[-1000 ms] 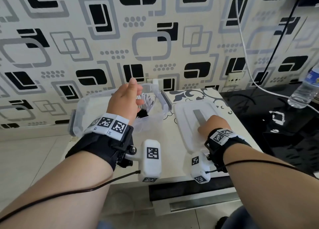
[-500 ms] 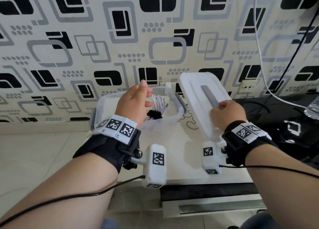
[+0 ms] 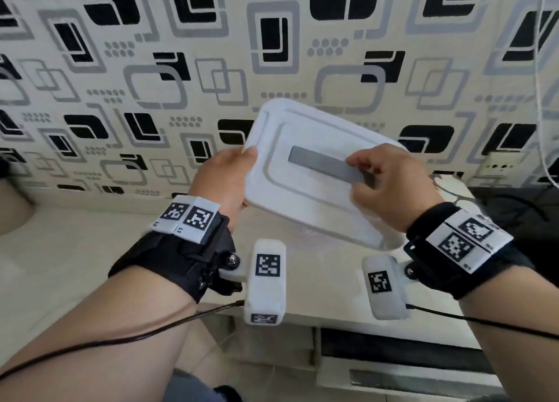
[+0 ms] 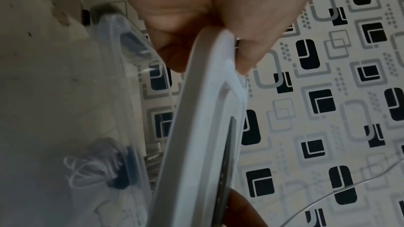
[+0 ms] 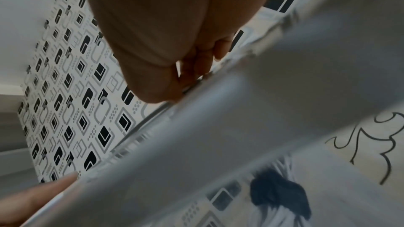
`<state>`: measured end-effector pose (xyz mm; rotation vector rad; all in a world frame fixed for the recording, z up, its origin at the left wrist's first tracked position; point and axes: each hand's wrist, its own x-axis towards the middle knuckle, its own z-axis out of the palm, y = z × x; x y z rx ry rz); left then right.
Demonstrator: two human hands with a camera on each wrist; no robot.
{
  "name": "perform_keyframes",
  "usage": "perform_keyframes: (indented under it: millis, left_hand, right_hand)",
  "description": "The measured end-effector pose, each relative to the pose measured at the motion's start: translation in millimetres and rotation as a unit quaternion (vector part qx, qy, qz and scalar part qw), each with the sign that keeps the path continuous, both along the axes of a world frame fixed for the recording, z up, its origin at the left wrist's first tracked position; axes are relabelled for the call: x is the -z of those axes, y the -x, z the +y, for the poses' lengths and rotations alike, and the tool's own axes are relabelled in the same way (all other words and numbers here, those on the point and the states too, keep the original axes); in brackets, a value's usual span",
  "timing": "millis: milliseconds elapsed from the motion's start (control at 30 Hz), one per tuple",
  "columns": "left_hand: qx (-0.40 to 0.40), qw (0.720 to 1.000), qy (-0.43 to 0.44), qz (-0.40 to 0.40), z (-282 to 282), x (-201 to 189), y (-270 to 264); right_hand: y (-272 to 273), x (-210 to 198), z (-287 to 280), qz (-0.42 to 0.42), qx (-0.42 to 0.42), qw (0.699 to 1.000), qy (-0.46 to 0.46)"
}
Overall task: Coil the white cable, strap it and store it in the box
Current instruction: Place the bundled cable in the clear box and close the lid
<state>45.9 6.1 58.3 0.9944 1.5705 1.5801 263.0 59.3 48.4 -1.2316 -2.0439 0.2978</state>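
Holding white lid [image 3: 305, 189] up in air w/ both hands, tilted, above clear box [image 4: 122, 92]. Left hand [image 3: 225, 179] pinching left edge, thumb on top; right hand [image 3: 390, 186] curling fingers on right part, near grey strip [image 3: 325, 167]. Lying inside box: coiled white cable [image 4: 87, 175] w/ black strap [image 5: 277, 194]. Showing on left wrist band [image 3: 186, 217]: "L1", "L2".

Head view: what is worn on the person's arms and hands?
No sleeves or gloves show. Each of the left hand and right hand has a black wrist strap topped by a white band of square black-and-white markers. A white camera block bearing the same markers hangs under each wrist, trailing a thin black cable.
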Motion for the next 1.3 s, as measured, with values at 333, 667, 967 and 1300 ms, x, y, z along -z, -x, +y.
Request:
perform_keyframes:
  millis: [333, 667, 967, 1300]
  left_hand:
    - [-0.093, 0.987, 0.087, -0.098, 1.7, 10.8, 25.9]
    - [-0.092, 0.983, 0.152, 0.052, -0.8, 19.8, 30.9]
    - [-0.046, 0.91, 0.261, 0.32, 12.3, 38.1, 31.5]
    - [-0.086, 0.892, 0.282, 0.342, 18.5, 44.7, 27.1]
  right_hand:
    - [-3.0, 19.1, 11.2, 0.106, 0.118, 0.983, 0.091]
    - [3.9, 33.3, 2.1, 0.058, 0.092, 0.985, 0.133]
    - [-4.8, 37.4, -0.4, 0.073, 0.094, 0.987, 0.11]
    - [-5.4, 44.1, 6.6, 0.09, 0.095, 0.98, 0.147]
